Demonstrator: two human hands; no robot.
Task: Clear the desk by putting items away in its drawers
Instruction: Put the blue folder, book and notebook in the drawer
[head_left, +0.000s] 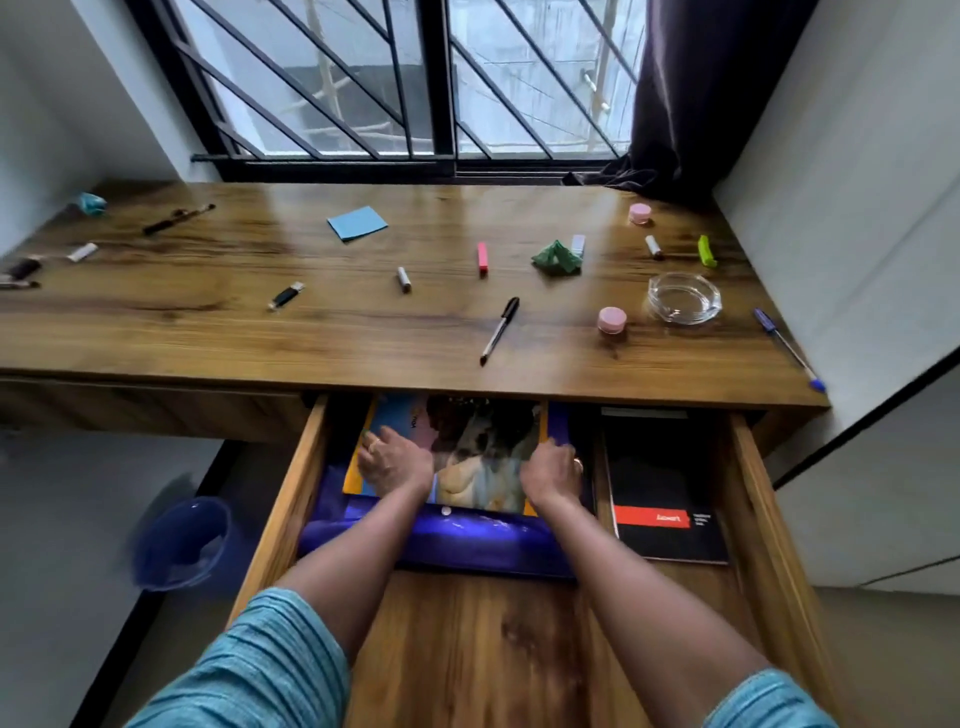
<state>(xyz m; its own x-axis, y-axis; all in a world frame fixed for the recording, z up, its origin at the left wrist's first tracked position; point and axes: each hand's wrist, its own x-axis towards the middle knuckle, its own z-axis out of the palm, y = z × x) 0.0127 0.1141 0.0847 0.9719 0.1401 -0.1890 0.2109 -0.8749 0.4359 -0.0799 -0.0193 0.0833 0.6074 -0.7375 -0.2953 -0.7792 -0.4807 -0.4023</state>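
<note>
The wooden drawer (291, 499) under the desk (208, 322) is pulled wide. Inside lies a colourful picture book (483, 457) on a blue folder (467, 540), with a black notebook (665, 499) to the right. My left hand (392, 462) rests flat on the book's left side, fingers spread. My right hand (553, 475) has its fingers curled over the book's right edge. On the desk lie a black pen (500, 328), a pink marker (482, 258), a blue sticky pad (357, 223), two pink jars (612, 319) and a glass ashtray (683, 297).
More small items are scattered: a green crumpled cloth (557, 256), a green marker (705, 251), a blue pen (787, 347) at the right edge, a USB stick (285, 295), brushes (179, 218) at the left. A blue bin (182, 543) stands on the floor, left of the drawer.
</note>
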